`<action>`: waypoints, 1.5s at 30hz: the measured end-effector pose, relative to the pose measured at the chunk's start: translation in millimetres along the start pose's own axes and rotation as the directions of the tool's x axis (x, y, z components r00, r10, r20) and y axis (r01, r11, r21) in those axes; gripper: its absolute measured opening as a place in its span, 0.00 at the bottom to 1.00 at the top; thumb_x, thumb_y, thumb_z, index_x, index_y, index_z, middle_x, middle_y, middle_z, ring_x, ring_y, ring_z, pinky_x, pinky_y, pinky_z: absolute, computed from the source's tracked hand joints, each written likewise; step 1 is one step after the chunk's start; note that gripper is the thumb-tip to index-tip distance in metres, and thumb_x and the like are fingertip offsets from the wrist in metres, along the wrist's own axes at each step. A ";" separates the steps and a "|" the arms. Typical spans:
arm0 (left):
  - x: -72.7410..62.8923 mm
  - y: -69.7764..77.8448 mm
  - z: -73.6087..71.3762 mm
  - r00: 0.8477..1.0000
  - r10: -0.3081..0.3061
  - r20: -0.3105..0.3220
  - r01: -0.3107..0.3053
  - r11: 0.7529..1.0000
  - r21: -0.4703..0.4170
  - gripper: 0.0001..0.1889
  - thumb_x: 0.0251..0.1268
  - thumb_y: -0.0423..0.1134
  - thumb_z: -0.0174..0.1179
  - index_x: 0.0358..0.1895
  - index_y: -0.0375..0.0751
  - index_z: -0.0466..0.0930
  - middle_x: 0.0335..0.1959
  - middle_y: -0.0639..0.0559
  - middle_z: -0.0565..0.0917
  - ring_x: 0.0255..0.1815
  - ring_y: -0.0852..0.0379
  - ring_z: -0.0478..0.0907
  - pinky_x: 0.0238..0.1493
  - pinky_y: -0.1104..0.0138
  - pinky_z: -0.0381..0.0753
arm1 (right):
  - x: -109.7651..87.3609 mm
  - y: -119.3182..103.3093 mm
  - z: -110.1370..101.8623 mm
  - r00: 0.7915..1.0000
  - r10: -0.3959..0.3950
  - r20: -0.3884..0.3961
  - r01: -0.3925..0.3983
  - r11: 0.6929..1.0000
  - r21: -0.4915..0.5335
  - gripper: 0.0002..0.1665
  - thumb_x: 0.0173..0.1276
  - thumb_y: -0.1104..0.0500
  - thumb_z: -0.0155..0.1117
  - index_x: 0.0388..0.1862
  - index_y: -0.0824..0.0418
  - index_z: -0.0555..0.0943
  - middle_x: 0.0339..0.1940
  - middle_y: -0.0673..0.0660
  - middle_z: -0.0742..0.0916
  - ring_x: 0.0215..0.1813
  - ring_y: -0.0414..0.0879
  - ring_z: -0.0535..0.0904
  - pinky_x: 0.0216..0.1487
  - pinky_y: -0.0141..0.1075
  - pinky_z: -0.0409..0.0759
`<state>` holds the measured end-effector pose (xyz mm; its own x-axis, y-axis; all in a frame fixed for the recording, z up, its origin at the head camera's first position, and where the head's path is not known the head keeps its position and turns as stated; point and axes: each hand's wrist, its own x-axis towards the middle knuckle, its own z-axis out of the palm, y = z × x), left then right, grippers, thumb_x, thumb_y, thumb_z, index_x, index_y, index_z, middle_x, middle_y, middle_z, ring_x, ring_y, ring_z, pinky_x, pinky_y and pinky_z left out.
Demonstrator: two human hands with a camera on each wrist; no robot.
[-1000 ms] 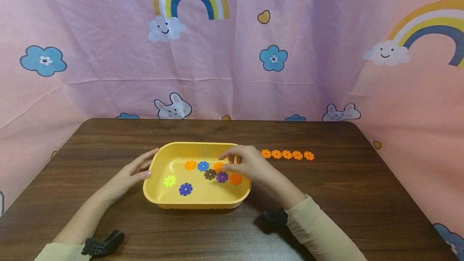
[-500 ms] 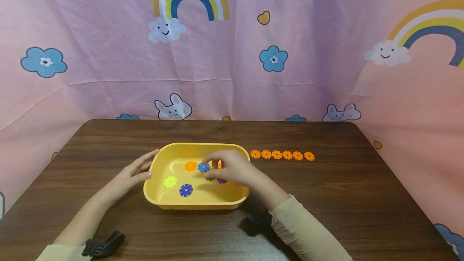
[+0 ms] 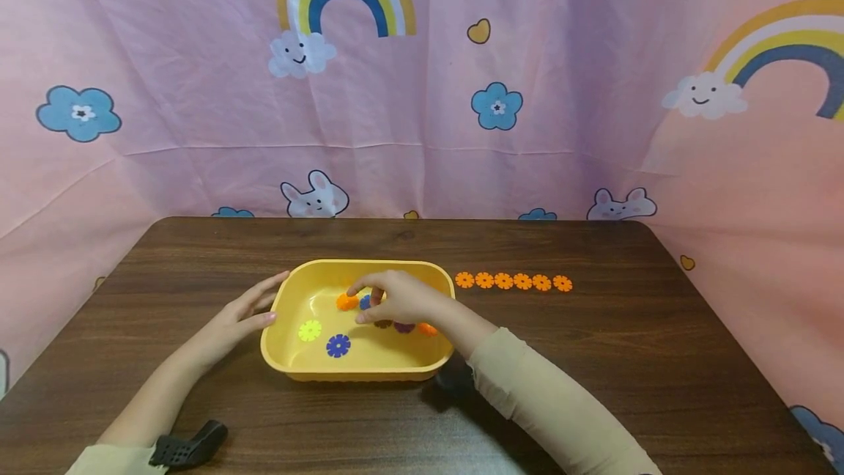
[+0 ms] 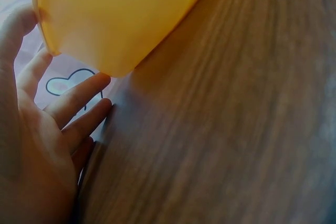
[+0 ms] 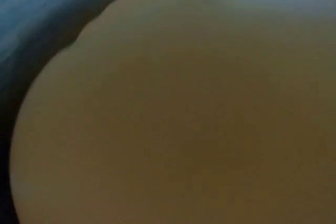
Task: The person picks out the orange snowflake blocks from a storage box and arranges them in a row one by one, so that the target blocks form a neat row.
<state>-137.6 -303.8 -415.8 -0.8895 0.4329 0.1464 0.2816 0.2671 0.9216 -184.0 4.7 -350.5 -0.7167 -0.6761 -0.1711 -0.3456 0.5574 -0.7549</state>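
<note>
My left hand (image 3: 244, 314) rests its fingers and thumb on the left end of the yellow tub (image 3: 363, 371); in the left wrist view the fingers (image 4: 79, 98) are fairly straight against the tub wall (image 4: 121, 19). Over the tub floor, my right hand (image 3: 405, 300) has its index finger at an orange snowflake disc (image 3: 346, 302), the thumb apart from it. A blue disc (image 3: 365, 302) lies just under the fingers, partly covered. Also in the tub are a yellow disc (image 3: 310, 330), a dark blue disc (image 3: 338, 346), and partly hidden brown, purple (image 3: 404, 328) and orange discs.
A row of several orange discs (image 3: 504, 281) lies on the brown wooden table (image 3: 626, 358), right of the tub. A patterned pink cloth (image 3: 422, 94) hangs behind the table. The right wrist view is blocked by a blurred surface.
My right hand has moved left across the tub, from above the right-hand discs to the orange disc at the back. The left hand stays at the tub.
</note>
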 end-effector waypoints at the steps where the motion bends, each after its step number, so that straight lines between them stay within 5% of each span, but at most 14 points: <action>1: 0.1 0.0 0.1 1.000 -0.002 0.001 0.002 1.000 -0.003 0.30 0.73 0.31 0.47 0.76 0.41 0.50 0.67 0.25 0.60 0.59 0.69 0.70 0.51 0.69 0.73 | 3.0 1.8 0.7 1.000 0.001 -0.004 -0.001 1.000 0.001 0.25 0.62 0.55 0.70 0.59 0.53 0.79 0.28 0.51 0.79 0.17 0.49 0.75 0.18 0.37 0.75; 9: 1.0 1.5 0.4 1.000 -0.008 -0.007 0.008 1.000 0.011 0.30 0.73 0.32 0.47 0.76 0.41 0.51 0.68 0.26 0.60 0.60 0.71 0.68 0.52 0.71 0.72 | 23.3 11.2 11.4 0.997 0.051 -0.065 -0.054 0.998 -0.037 0.26 0.61 0.53 0.71 0.60 0.50 0.79 0.24 0.51 0.80 0.20 0.42 0.73 0.20 0.31 0.70; 17: 1.8 0.9 0.5 1.000 -0.009 -0.007 0.009 1.000 0.004 0.30 0.72 0.31 0.49 0.75 0.40 0.52 0.67 0.26 0.61 0.60 0.69 0.69 0.52 0.70 0.71 | 32.7 15.2 12.0 0.989 0.062 -0.138 -0.055 0.997 0.056 0.23 0.59 0.59 0.72 0.55 0.56 0.82 0.19 0.51 0.76 0.21 0.39 0.68 0.24 0.28 0.68; 24: 2.7 1.5 -0.2 1.000 -0.020 0.003 0.020 0.999 0.030 0.31 0.72 0.31 0.48 0.75 0.42 0.51 0.66 0.26 0.63 0.59 0.69 0.70 0.51 0.71 0.70 | 36.1 14.2 15.6 0.989 0.087 -0.119 -0.097 0.992 -0.079 0.26 0.59 0.53 0.72 0.58 0.50 0.81 0.22 0.49 0.79 0.21 0.39 0.71 0.24 0.29 0.69; 32: 1.0 -0.4 -2.4 1.000 -0.010 0.016 0.010 1.000 0.021 0.30 0.73 0.31 0.47 0.76 0.42 0.51 0.67 0.26 0.62 0.60 0.70 0.68 0.52 0.71 0.70 | 38.1 11.7 22.2 0.971 0.136 -0.195 -0.170 0.971 -0.168 0.22 0.58 0.48 0.72 0.53 0.44 0.84 0.21 0.47 0.78 0.20 0.39 0.74 0.26 0.32 0.68; 39: 1.4 1.9 -1.7 1.000 -0.020 0.012 0.019 0.999 0.026 0.30 0.73 0.32 0.47 0.76 0.43 0.51 0.68 0.27 0.61 0.60 0.72 0.67 0.52 0.72 0.70 | 41.0 12.4 22.5 0.970 0.122 -0.209 -0.174 0.952 -0.251 0.24 0.57 0.45 0.73 0.54 0.38 0.83 0.33 0.41 0.82 0.31 0.37 0.73 0.32 0.31 0.68; 45: 2.6 1.1 -0.8 1.000 -0.021 0.004 0.021 0.999 0.037 0.30 0.73 0.32 0.48 0.76 0.44 0.51 0.68 0.27 0.61 0.60 0.71 0.67 0.52 0.72 0.69 | 42.0 15.3 23.2 0.985 0.086 -0.149 -0.135 0.921 -0.364 0.26 0.60 0.42 0.69 0.59 0.34 0.79 0.57 0.40 0.81 0.35 0.37 0.74 0.32 0.30 0.69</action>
<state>-139.9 -303.0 -414.1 -0.8940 0.4302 0.1255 0.2758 0.3074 0.9107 -205.3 -26.4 -383.9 -0.8258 -0.5464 -0.1395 -0.4420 0.7807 -0.4417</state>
